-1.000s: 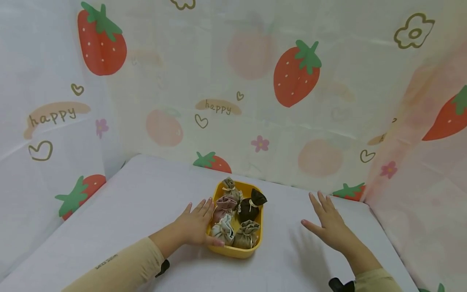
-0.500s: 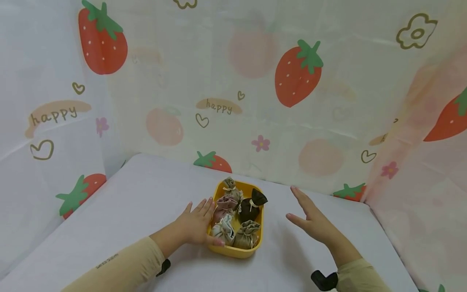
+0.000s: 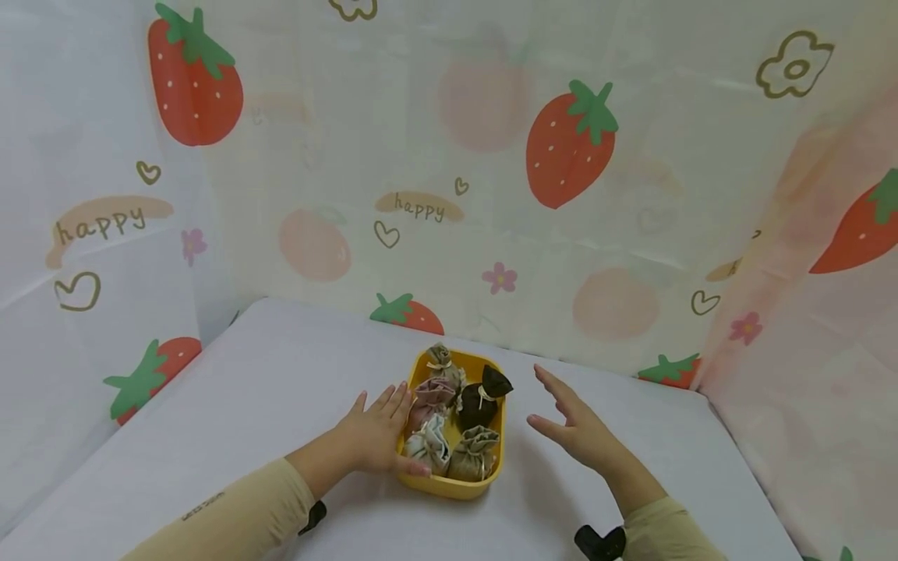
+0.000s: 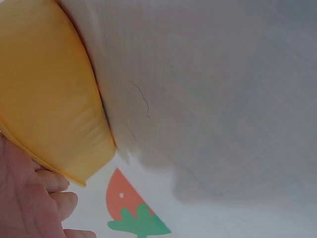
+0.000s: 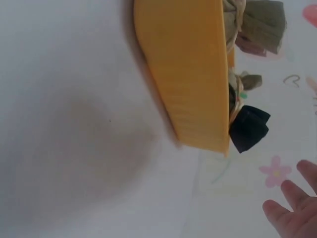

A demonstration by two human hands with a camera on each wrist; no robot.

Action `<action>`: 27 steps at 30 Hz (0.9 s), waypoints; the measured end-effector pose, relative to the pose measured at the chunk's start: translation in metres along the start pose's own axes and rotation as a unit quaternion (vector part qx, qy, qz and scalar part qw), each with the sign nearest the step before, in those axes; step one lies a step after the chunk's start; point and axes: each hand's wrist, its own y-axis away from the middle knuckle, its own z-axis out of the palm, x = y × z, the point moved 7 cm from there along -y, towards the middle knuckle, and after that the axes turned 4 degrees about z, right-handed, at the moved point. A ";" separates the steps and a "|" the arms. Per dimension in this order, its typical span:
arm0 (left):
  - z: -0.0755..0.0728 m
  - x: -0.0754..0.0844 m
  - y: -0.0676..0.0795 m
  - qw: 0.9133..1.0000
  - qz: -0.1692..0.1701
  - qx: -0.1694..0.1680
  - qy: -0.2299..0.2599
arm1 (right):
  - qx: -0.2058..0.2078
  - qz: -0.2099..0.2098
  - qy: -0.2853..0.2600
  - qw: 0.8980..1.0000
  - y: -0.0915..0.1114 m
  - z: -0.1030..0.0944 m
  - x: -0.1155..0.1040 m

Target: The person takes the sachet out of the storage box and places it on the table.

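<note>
A yellow rectangular bin (image 3: 456, 488) stands on the white table, holding several small tied cloth pouches. The black pouch (image 3: 479, 405) lies at its right, a pink pouch (image 3: 433, 396) at the left, and a greyish one (image 3: 442, 360) at the back. In front are a pale blue pouch (image 3: 429, 446) and an olive-brown pouch (image 3: 474, 454). My left hand (image 3: 377, 436) rests with straight fingers along the bin's left rim, its thumb at the front corner. My right hand (image 3: 578, 428) hovers right of the bin, apart from it, fingers extended, holding nothing.
The white tabletop (image 3: 266, 389) spreads around the bin. A printed strawberry curtain (image 3: 421, 117) encloses the back and both sides, close behind the bin. Black wrist straps show at both sleeves.
My right hand has moved left, closer to the bin, its fingers still extended. The left hand, bin and pouches stay where they were.
</note>
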 end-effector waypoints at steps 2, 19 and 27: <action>-0.001 0.001 0.001 1.000 0.001 0.000 0.003 | -0.005 -0.016 -0.021 1.000 -0.001 0.004 -0.002; -0.003 0.002 0.004 1.000 0.003 0.005 0.009 | -0.096 -0.055 -0.110 0.988 -0.008 0.046 -0.012; -0.004 0.002 0.003 1.000 -0.001 0.007 0.013 | -0.132 -0.038 -0.122 0.983 -0.010 0.063 -0.013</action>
